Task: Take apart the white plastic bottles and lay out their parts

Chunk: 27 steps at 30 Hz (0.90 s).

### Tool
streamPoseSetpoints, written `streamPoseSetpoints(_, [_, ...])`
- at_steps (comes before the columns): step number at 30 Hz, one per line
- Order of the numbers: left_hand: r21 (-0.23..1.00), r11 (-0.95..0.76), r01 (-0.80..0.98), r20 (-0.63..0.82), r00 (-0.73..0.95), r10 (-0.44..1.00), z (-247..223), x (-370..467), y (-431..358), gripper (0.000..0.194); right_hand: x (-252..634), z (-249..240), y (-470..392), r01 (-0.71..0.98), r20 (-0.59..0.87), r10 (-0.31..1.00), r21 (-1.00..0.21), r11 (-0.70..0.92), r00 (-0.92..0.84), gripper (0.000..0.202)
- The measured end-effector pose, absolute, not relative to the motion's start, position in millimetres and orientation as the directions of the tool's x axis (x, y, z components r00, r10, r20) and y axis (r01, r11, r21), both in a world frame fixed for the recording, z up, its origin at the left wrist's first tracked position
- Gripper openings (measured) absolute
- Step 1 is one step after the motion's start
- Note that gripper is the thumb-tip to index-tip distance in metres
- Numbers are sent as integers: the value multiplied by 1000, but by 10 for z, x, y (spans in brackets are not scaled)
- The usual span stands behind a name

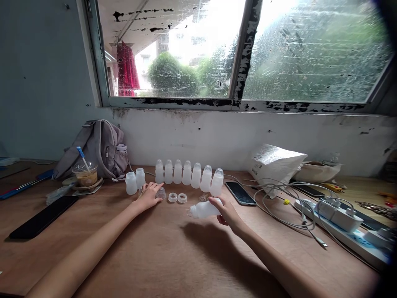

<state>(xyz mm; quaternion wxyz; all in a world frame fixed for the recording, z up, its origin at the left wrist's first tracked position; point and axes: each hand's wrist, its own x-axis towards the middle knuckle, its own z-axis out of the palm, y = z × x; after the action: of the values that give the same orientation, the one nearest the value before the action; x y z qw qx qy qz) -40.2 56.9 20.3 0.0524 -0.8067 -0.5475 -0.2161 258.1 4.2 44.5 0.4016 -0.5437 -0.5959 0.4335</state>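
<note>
In my right hand [226,213] is a frosted white baby bottle [204,209], tipped onto its side above the table with its nipple end toward the left. My left hand [149,194] rests low at the tabletop, fingers and thumb around a clear domed bottle cap [161,193]. Part of another clear piece shows behind that hand. Two white collar rings [178,198] lie flat just right of the cap. A clear nipple [203,198] stands behind the held bottle. Two uncapped bottles [135,181] are upright behind my left hand.
A row of several capped bottles [187,173] stands near the wall. To the right are a phone [240,193], tangled cables [279,198], a power strip [341,227] and a white bag [273,165]. A drink cup [86,174], backpack [102,145] and black slab [43,217] occupy the left.
</note>
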Motion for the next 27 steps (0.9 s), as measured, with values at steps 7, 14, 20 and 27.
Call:
streamPoseSetpoints(7, [134, -610, 781, 538, 460, 706, 284, 81, -23, 49, 2554, 308, 59, 209, 26, 993, -977, 50, -118, 39])
streamPoseSetpoints(14, [145, -505, 851, 424, 408, 808, 129, 379, -363, 37, 2280, 240, -216, 80, -29, 962, -997, -7, -272, 37])
streamPoseSetpoints(20, [147, -364, 920, 362, 293, 885, 157, 261, -325, 16, 2155, 257, -405, 145, -11, 930, -988, 46, -368, 36])
streamPoseSetpoints(27, [146, -399, 905, 357, 328, 875, 178, 240, -374, 10, 2168, 278, -464, 195, 175, 902, -943, 268, -395, 28])
